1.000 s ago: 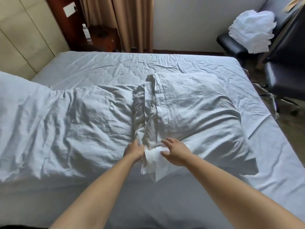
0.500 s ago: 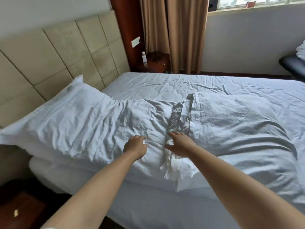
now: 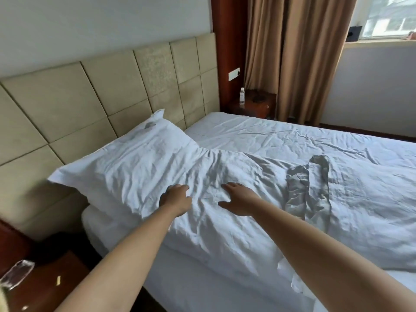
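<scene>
White crumpled cotton covers the plump pillow [image 3: 135,163] that I am working on. It lies across the head end of the white-sheeted bed [image 3: 292,136], and its far corner at ten o'clock is against the beige padded headboard [image 3: 90,97]. My left hand [image 3: 176,199] rests on the pillow's near part with its fingers bent down into the cloth; I cannot tell whether they pinch it. My right hand [image 3: 240,202] lies just beside it at three o'clock, released, with its fingers spread flat on the same case. Further toward three o'clock, a greyish folded fabric flap [image 3: 308,190] lies where a second white pillow [image 3: 371,210] begins. At one o'clock a small clear water bottle [image 3: 242,95] stands on a dark wooden nightstand [image 3: 258,106], near long brown curtains [image 3: 292,52].
</scene>
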The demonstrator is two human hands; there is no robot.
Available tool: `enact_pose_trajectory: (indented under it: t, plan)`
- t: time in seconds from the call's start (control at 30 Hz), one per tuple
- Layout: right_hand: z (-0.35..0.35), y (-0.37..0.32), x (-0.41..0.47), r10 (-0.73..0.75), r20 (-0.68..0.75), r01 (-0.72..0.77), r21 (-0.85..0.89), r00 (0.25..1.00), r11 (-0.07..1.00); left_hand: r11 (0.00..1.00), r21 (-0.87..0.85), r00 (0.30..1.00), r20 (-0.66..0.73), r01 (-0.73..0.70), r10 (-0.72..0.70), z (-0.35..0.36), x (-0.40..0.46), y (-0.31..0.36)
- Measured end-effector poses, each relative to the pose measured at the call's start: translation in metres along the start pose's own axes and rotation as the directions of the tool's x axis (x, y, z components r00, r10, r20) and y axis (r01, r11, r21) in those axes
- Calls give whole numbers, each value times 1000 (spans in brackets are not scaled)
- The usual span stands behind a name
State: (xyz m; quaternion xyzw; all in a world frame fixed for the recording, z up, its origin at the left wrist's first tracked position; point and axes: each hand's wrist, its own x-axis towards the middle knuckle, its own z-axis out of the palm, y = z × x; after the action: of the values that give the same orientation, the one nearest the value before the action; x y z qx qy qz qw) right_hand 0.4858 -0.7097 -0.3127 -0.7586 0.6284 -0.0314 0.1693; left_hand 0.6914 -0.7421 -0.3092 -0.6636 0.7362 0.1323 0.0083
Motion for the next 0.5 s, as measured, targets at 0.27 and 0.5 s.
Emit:
enact_pose_trajectory:
  t: [0.27, 0.5]
  plan:
    - [-1, -100, 129, -35, 13, 35, -41, 999, 999, 999, 0, 999, 23, 38, -38, -43, 91, -132]
    - [-8, -135, 200, -23, 21, 24, -52, 1000, 998, 989, 145, 997, 61, 39, -48, -70, 149, -191]
